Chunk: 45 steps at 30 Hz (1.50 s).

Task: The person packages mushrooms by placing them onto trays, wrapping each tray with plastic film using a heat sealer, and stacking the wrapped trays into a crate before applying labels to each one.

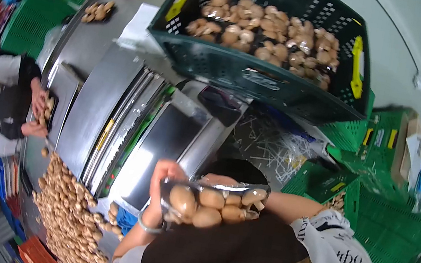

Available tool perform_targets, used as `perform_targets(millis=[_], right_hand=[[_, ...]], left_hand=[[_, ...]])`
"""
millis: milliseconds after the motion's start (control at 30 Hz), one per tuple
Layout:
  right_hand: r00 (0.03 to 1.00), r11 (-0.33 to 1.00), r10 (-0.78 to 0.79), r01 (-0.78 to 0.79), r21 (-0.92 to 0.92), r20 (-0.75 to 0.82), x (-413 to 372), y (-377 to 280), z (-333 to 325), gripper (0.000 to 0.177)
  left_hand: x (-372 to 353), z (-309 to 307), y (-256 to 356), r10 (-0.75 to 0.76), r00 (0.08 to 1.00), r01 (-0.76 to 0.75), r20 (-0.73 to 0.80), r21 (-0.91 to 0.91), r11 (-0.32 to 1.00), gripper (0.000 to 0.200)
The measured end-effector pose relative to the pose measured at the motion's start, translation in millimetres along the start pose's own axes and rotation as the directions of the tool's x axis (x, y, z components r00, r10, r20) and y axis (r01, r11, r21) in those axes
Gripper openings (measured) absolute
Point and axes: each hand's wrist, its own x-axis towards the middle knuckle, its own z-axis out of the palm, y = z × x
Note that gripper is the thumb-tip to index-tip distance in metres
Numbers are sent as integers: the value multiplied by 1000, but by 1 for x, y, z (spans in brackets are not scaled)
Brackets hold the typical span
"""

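Observation:
A film-wrapped pack of brown mushrooms is held up close to my apron, between both hands. My left hand, with a band at the wrist, grips the pack's left end. Behind the pack's upper edge, my right hand is closed on it; most of those fingers are hidden. Beyond the pack stands a metal wrapping machine with a dark flat plate. A heap of loose brown mushrooms lies to the left. Up ahead, a dark green crate contains several wrapped mushroom packs.
At the left, a co-worker handles a tray of mushrooms. One more mushroom pack rests on the steel table. Green crates stand at the right, near film scraps on the floor. A blue cloth-like item lies by the heap.

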Motion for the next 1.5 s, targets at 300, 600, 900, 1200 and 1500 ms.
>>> perform_targets(millis=[300, 600, 900, 1200, 1500], right_hand=[[893, 73, -318, -312, -947, -319, -76, -141, 24, 43], [779, 378, -504, -189, -906, -373, -137, -199, 48, 61], [-269, 459, -883, -327, -826, -385, -269, -249, -63, 56], [-199, 542, -793, -662, -517, -576, -258, -215, -120, 59], [-223, 843, -379, -483, -236, -898, -262, -226, -133, 59]], left_hand=[[36, 105, 35, -265, 870, 164, 415, 263, 951, 41], [161, 107, 4, -199, 886, -131, 419, 638, 759, 39], [389, 224, -38, -338, 258, -963, 905, 268, -16, 31], [432, 189, -98, -662, 40, -999, 748, 40, -15, 51], [438, 171, -99, -605, 51, -998, 795, 61, -4, 66]])
